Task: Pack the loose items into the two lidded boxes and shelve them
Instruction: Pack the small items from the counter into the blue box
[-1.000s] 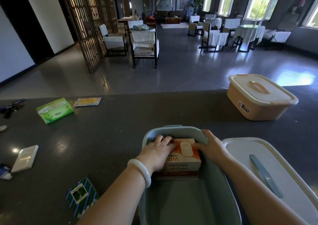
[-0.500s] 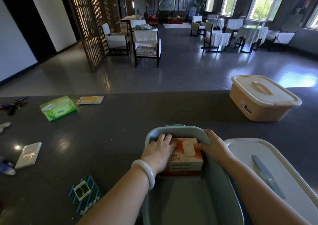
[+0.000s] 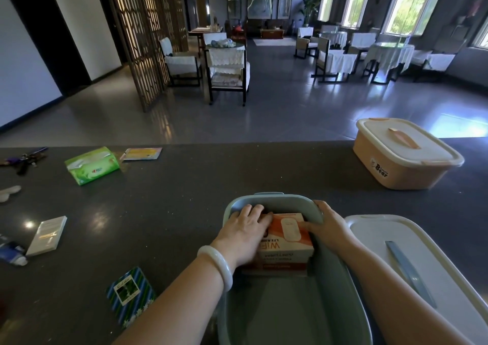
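An open grey-blue box (image 3: 340,302) stands on the dark counter (image 3: 184,186) in front of me. Inside it, at the far end, lies an orange and white carton (image 3: 286,241). My left hand (image 3: 244,232) grips the carton's left side and my right hand (image 3: 328,227) holds its right side, both reaching into the box. The box's white lid (image 3: 390,241) with a blue handle lies flat to the right. A peach box (image 3: 401,157) with its lid on stands at the far right.
Loose things lie on the left of the counter: a green tissue pack (image 3: 91,165), a yellow packet (image 3: 141,153), keys (image 3: 25,160), a white flat box (image 3: 47,235), a blue tube (image 3: 10,252), a striped card packet (image 3: 130,296). Chairs and tables stand beyond.
Both hands stay on the carton inside the grey-blue box; the carton has settled slightly deeper toward the far end. The view has shifted a little.
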